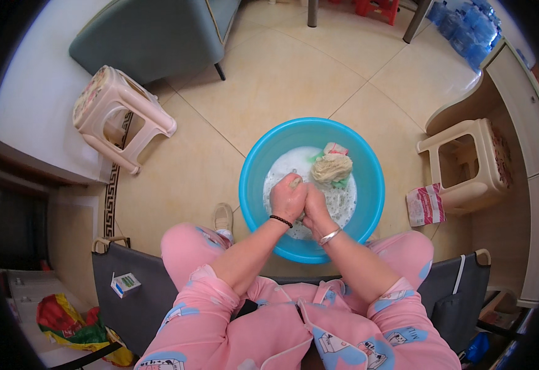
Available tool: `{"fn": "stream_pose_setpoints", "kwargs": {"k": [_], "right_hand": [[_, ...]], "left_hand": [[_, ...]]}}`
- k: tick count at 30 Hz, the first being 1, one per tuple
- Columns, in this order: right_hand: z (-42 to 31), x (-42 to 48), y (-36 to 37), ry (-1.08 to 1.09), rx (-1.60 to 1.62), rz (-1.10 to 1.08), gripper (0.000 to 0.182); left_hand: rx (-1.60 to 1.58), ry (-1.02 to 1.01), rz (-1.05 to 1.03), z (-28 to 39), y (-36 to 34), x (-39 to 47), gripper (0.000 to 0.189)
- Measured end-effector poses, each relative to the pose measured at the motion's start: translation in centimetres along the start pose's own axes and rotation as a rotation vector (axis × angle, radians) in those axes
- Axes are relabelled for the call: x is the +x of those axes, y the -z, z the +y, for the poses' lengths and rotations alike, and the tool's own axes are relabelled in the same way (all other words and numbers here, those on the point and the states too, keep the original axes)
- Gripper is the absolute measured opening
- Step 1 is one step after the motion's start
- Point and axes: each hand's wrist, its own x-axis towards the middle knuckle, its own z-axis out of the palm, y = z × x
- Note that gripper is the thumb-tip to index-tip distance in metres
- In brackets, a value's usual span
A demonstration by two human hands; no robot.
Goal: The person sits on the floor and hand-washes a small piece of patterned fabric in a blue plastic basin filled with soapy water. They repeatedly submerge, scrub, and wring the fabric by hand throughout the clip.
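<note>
Both of my hands are pressed together over a blue plastic basin (371,203) on the tiled floor. My left hand (288,199), with a dark bead bracelet at the wrist, is clenched on a small pale cloth (296,182). Against it, my right hand (315,208), below a silver bangle, grips the same bunched cloth, most of which is hidden in the fists. White suds (292,159) cover the water around them. Just beyond my right hand lies a crumpled beige cloth bundle (332,167) with green and pink parts, partly in the water.
Pinkish plastic stools stand at left (126,111) and right (463,162). A pink-and-white packet (426,205) leans by the right stool. On the dark folding seat (135,263) rests a small white box (125,284). A grey-green sofa (154,41) and blue water bottles (468,32) are farther off.
</note>
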Motion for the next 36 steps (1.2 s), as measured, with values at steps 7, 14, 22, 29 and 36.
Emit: {"fn": "stream_pose_setpoints", "kwargs": {"k": [7, 14, 22, 29, 36], "right_hand": [[-4.4, -1.9, -0.1, -0.150, 0.053, -0.294, 0.035], [-12.3, -5.3, 0.2, -0.246, -0.227, -0.378, 0.070], [-11.4, -6.7, -0.3, -0.084, -0.293, -0.676, 0.047], [-12.7, -8.5, -0.5, 0.575, -0.791, -0.322, 0.023], [-11.7, -9.1, -1.8, 0.783, -1.001, -0.320, 0.015]], "left_hand": [[-0.049, -0.109, -0.025, 2.0, 0.7, 0.1, 0.022], [-0.924, 0.309, -0.398, 3.4, 6.3, 4.1, 0.023], [-1.410, 0.526, -0.711, 6.6, 8.1, 3.3, 0.049], [-1.473, 0.546, -0.609, 6.5, 7.8, 4.4, 0.049], [-1.410, 0.510, -0.570, 6.8, 6.8, 5.1, 0.051]]}}
